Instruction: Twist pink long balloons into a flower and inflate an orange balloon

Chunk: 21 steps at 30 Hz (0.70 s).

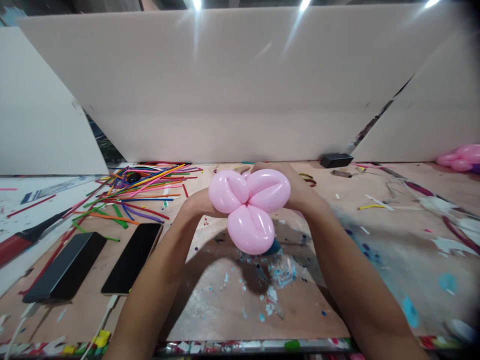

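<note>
A pink balloon shape (250,232) with three rounded lobes joined at a twisted centre is held up above the middle of the table. My left hand (210,204) is at its left side, mostly behind the left lobe. On the other side my right hand (294,182) reaches behind the right lobe, with its back partly showing above the balloon. The fingers of both hands are hidden by the lobes, so their grip does not show.
Loose uninflated balloons (150,190) lie in a heap at the back left, near a phone (132,259), a dark box (65,267) and a red-handled tool (18,245). White panels (225,90) stand behind. A small black box (336,160), cables and more pink balloons (463,157) are right.
</note>
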Each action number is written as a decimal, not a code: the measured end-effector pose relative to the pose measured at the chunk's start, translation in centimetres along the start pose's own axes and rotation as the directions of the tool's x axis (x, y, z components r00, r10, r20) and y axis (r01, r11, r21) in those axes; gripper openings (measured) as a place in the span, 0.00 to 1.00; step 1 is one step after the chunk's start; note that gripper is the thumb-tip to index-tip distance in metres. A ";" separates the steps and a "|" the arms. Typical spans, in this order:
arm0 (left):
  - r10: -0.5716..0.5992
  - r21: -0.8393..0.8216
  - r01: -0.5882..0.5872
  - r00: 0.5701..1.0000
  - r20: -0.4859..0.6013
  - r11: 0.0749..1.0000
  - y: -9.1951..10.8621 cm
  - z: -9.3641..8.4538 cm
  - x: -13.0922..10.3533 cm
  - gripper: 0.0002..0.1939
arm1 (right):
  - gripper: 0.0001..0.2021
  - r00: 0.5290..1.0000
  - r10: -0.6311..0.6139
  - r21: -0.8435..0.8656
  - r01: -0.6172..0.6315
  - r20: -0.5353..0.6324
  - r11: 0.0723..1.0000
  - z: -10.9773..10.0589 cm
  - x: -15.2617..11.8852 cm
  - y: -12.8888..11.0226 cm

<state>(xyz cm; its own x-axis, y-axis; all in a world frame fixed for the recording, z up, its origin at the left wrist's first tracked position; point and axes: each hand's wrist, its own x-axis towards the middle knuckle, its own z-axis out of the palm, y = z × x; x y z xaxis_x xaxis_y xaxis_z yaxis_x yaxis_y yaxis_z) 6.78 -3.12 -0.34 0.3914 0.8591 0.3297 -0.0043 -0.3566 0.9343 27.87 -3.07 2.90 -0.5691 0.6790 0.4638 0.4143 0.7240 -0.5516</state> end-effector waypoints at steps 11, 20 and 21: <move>0.042 -0.120 -0.056 0.993 -0.113 0.991 -1.6 -1.1 1.0 0.19 | 0.09 0.996 -0.021 -0.166 0.007 -0.082 0.986 0.7 0.5 1.5; 0.190 0.282 -0.214 0.976 0.108 0.935 -0.1 -1.8 0.8 0.27 | 0.15 0.995 -0.018 -0.142 0.033 0.101 0.989 0.6 0.2 0.6; 0.212 0.326 -0.243 0.969 0.126 0.914 0.1 -1.8 0.8 0.28 | 0.19 0.993 0.003 -0.144 0.015 0.121 0.990 0.5 0.1 0.6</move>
<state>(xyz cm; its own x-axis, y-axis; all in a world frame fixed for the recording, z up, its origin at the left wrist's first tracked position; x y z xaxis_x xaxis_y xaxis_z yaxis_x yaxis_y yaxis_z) 5.46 -1.83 0.24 0.4940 0.7107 0.5009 0.2008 -0.6538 0.7296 27.71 -2.63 2.23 -0.6497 0.6613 0.3749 0.5036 0.7438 -0.4394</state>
